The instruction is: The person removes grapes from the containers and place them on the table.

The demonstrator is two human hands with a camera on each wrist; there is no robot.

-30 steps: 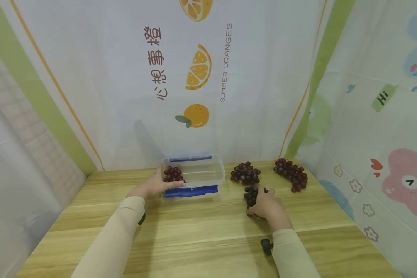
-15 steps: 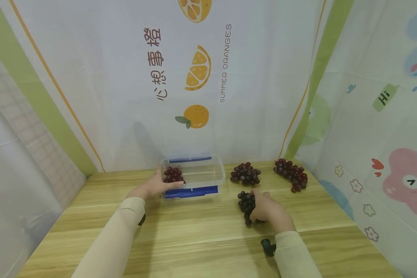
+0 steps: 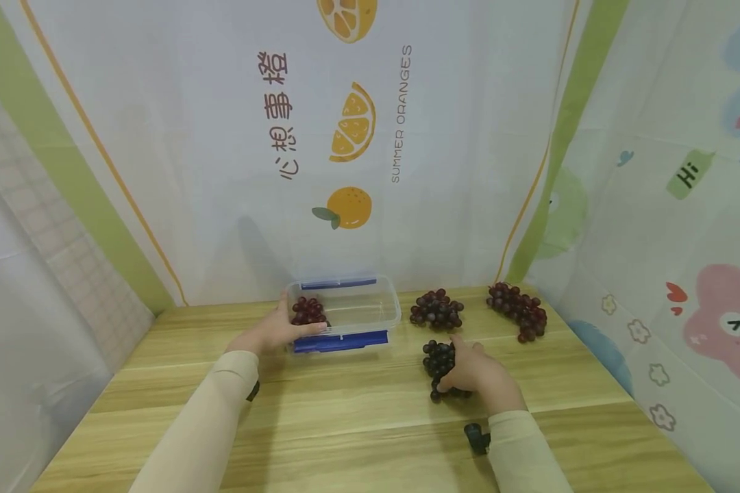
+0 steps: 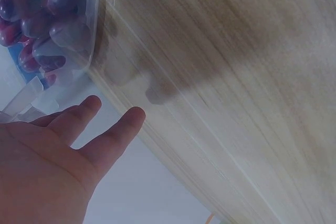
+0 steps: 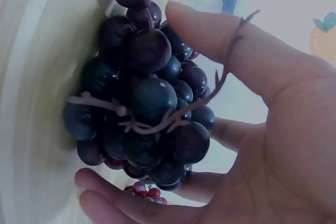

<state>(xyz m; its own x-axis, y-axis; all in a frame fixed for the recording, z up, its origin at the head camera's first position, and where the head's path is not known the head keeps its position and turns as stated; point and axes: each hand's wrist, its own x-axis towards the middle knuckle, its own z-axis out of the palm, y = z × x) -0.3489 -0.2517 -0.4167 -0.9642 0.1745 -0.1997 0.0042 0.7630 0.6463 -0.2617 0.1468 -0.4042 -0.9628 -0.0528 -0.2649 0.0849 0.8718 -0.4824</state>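
Observation:
A bunch of dark grapes (image 3: 439, 359) lies on the wooden table, with my right hand (image 3: 477, 373) gripping its right side. In the right wrist view the thumb presses one flank of the bunch (image 5: 152, 98) and the fingers reach round the other; a brown stem crosses it. My left hand (image 3: 277, 329) spans the left end of a clear plastic container (image 3: 358, 311) with blue clips, thumb along the front rim. Its visible fingers (image 4: 113, 140) stretch out straight in the left wrist view. Inside that end sits a bunch of red grapes (image 3: 308, 310).
Behind my right hand lies another bunch of dark red grapes (image 3: 436, 309), just right of the container. A longer red bunch (image 3: 518, 311) lies near the table's back right corner. A printed white cloth (image 3: 351, 137) hangs along the table's back edge.
My right hand has drawn the dark bunch a little toward me and slightly left, mostly in the first half second. The left hand and the container have stayed in place.

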